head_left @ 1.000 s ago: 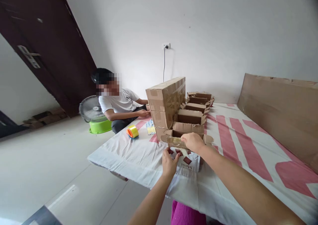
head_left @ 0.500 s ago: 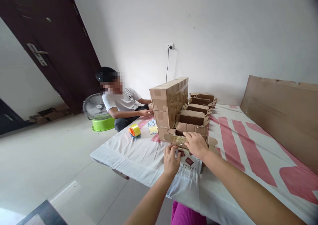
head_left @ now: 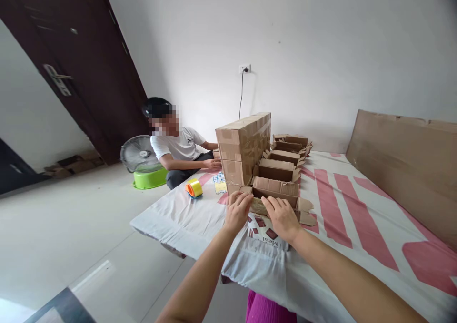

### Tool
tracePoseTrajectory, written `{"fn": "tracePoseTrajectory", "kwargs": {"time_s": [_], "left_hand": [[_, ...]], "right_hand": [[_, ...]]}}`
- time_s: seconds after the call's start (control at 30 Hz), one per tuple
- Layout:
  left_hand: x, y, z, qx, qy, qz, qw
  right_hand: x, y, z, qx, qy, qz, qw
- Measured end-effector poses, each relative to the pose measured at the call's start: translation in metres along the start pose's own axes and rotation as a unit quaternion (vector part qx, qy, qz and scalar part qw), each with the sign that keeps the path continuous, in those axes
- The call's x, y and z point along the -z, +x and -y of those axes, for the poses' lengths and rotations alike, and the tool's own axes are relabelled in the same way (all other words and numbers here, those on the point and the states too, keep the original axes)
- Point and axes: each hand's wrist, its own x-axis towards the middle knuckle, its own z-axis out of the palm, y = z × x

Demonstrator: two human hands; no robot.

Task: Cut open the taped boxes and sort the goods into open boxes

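At the near end of the row stands an open cardboard box [head_left: 275, 195], its side flaps [head_left: 306, 212] spread outward. My left hand [head_left: 238, 212] has its fingers bent over the left part of the box's near flap [head_left: 259, 206]. My right hand [head_left: 282, 218] grips the same flap further right, fingers curled over its edge. Shiny tape shows on the flap between the hands. Below them is a white printed surface [head_left: 267, 233] with dark red diamonds and the word "Meal". My thumbs are mostly hidden.
Taped boxes [head_left: 237, 144] form a wall left of several open boxes [head_left: 282, 163]. A yellow tape roll [head_left: 194, 188] lies on the cloth-covered table [head_left: 171, 218]. Another person [head_left: 178, 147] crouches beyond it, near a fan [head_left: 141, 152]. A large cardboard sheet [head_left: 403, 166] leans at the right.
My left hand has moved up and slightly left onto the flap. The right hand has shifted slightly down with the flap, and more of the printed surface shows.
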Motion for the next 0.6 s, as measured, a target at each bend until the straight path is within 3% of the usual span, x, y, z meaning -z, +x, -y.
{"fn": "tracePoseTrajectory", "kwargs": {"time_s": [0.27, 0.47, 0.6], "left_hand": [[0.015, 0.036, 0.018, -0.01, -0.03, 0.116, 0.993], [0.018, 0.027, 0.007, -0.011, -0.01, 0.091, 0.996], [0.012, 0.021, -0.01, -0.052, -0.024, 0.094, 0.994]], "right_hand": [[0.004, 0.0, 0.002, 0.004, -0.001, 0.003, 1.0], [0.006, 0.001, 0.002, -0.011, 0.005, 0.01, 1.0], [0.007, 0.001, 0.003, -0.017, 0.015, 0.017, 1.0]]}}
